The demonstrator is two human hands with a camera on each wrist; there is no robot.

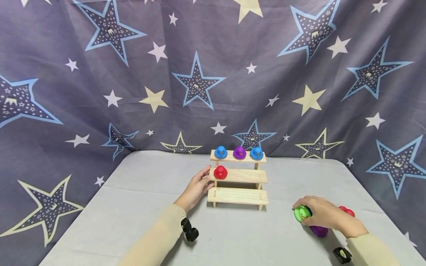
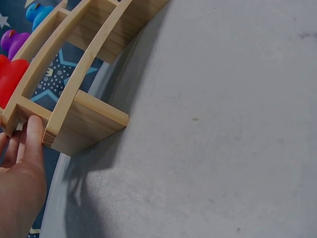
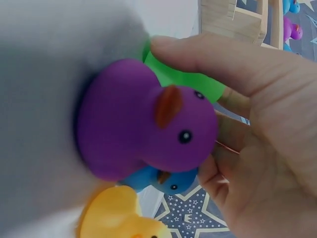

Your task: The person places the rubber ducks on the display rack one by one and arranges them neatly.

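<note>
Right hand [image 1: 322, 212] grips a green duck [image 1: 301, 212]; left hand [image 1: 195, 189], loosely extended, touches a wooden stand [image 1: 237, 195].

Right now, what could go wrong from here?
Lifting the green duck could knock the purple duck crowded close to it by the right hand. The left hand is at the stand; a bump there might shift the red duck near its left end.

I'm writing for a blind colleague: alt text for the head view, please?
A person's right hand grips a green duck; the left hand touches a wooden stand bearing two blue ducks and a purple duck on top, a red duck on the middle shelf.
</note>
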